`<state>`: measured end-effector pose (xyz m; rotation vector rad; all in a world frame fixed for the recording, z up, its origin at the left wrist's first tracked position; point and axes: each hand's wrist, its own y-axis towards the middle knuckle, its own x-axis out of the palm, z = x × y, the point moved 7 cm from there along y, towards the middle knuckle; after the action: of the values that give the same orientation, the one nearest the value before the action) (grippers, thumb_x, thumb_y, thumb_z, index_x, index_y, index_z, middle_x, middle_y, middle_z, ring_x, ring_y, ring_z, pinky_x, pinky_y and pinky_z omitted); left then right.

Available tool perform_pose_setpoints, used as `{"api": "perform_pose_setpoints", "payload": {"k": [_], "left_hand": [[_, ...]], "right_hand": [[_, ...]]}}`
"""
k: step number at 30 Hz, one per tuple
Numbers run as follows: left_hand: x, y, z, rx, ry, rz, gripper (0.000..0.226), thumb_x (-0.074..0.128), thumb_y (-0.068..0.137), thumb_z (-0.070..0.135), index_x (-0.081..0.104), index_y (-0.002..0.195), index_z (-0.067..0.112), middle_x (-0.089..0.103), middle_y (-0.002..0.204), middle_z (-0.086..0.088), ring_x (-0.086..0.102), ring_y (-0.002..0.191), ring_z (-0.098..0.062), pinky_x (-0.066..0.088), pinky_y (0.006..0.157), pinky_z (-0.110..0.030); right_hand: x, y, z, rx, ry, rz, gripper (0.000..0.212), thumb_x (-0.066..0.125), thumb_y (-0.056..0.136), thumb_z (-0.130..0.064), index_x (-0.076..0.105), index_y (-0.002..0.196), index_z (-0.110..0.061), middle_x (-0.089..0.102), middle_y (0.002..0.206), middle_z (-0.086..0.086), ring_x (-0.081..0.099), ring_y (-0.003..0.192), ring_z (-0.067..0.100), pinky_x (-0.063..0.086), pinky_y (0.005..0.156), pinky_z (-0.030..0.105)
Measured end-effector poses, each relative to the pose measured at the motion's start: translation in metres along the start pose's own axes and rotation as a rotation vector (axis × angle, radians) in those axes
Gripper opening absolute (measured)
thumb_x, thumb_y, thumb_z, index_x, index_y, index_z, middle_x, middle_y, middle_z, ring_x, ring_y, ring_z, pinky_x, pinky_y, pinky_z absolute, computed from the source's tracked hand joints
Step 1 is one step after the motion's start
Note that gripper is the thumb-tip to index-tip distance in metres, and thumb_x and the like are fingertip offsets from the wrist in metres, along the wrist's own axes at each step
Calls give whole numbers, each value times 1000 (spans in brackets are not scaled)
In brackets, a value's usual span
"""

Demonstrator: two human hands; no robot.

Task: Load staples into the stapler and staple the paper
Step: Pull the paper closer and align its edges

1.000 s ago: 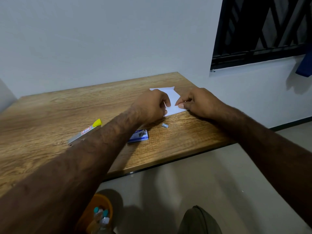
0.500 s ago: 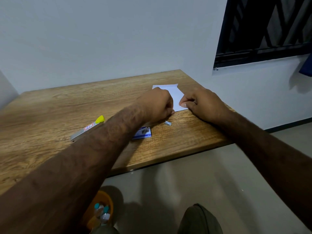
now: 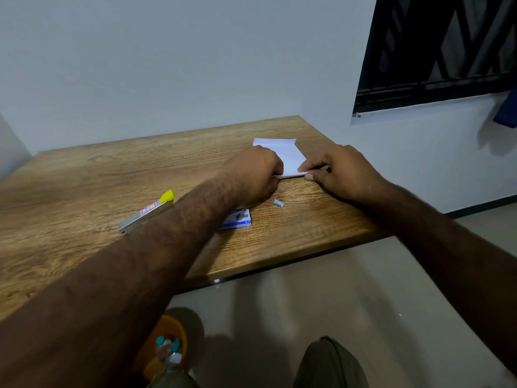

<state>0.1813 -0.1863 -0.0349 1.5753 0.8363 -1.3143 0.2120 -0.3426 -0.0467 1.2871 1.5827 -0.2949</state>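
Note:
A folded white paper point(image 3: 289, 156) lies near the far right of the wooden table point(image 3: 84, 177). My left hand point(image 3: 256, 172) pinches its near left edge, and my right hand point(image 3: 340, 170) pinches its near right corner, lifting that edge slightly. A metal stapler with a yellow tip point(image 3: 148, 211) lies to the left, partly hidden by my left forearm. A small blue staple box point(image 3: 237, 219) sits just under that forearm. A short strip of staples point(image 3: 278, 203) lies loose on the wood between the box and my right hand.
The table's front edge runs diagonally just below the staple box. A white wall stands behind the table and a dark barred window point(image 3: 436, 46) at the right. Below the table, an orange container point(image 3: 170, 345) with teal-capped bottles stands on the floor.
Both hands stayed at the paper's near edge. The near edge is now pinched and raised a little off the table. The camera view shifted slightly.

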Motion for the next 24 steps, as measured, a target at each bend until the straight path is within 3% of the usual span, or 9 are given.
{"api": "perform_pose_setpoints", "payload": {"k": [6,11,15,19,24], "left_hand": [[-6,-8,-12,-44,-32,21,19,57,86,24,73,89,16,71,86,-4,62,83,-27,53,72,-37],[-11,-14,-28,-94,-64,11,17,60,84,23,74,91,19,73,90,-1,63,85,-24,54,74,-36],[-5,-10,-26,-72,-92,14,17,61,90,30,74,94,19,66,85,4,55,80,-19,44,69,-31],[-4,-6,-21,-52,-75,72,14,59,90,22,72,89,17,57,80,3,48,76,-19,35,66,-29],[-6,-6,-26,-21,-69,25,14,59,88,15,73,91,14,72,90,-3,59,82,-23,41,68,-30]], "right_hand": [[6,6,-12,-16,-48,26,18,71,91,-23,81,104,-30,76,102,-13,54,90,5,38,79,27],[20,15,-31,-50,-165,-17,15,68,91,-25,78,100,-32,72,90,-12,58,84,10,34,59,22],[20,15,-46,-107,-274,-15,14,68,90,-28,76,99,-33,69,90,-9,60,88,15,40,66,30],[22,14,-52,-129,-303,-31,16,65,91,-19,75,100,-28,70,92,-1,61,90,21,43,70,33],[21,15,-51,-130,-289,-31,19,65,91,-17,76,101,-27,70,90,-2,61,88,20,44,71,33]]}}
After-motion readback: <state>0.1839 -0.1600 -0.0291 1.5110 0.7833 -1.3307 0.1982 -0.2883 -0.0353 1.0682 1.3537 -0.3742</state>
